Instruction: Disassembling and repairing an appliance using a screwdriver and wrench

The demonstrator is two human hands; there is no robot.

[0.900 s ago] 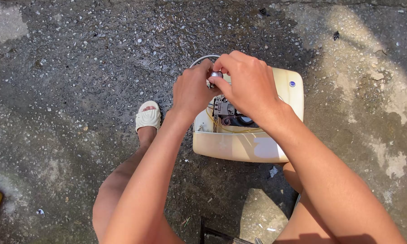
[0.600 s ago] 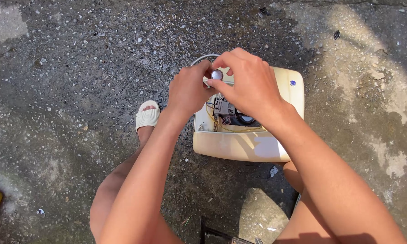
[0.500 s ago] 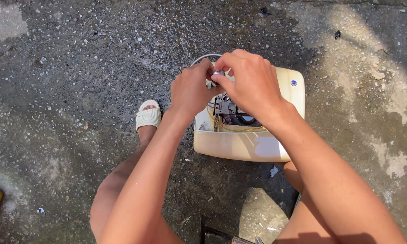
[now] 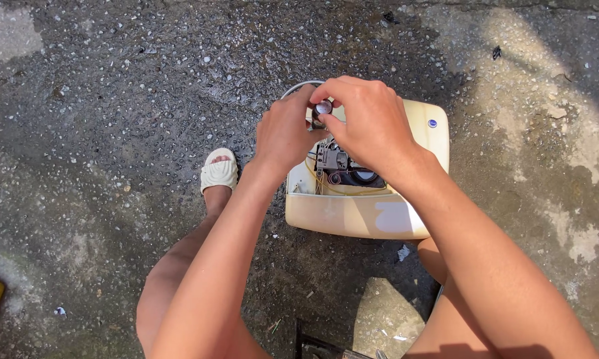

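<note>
Both hands [image 4: 332,129] above open casing [image 4: 369,216] on ground, sandalled foot [image 4: 219,171] to its left

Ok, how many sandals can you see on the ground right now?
1. A white sandal on the foot left of the cream appliance housing, just below the left hand. The other foot is hidden under the right arm.
</note>
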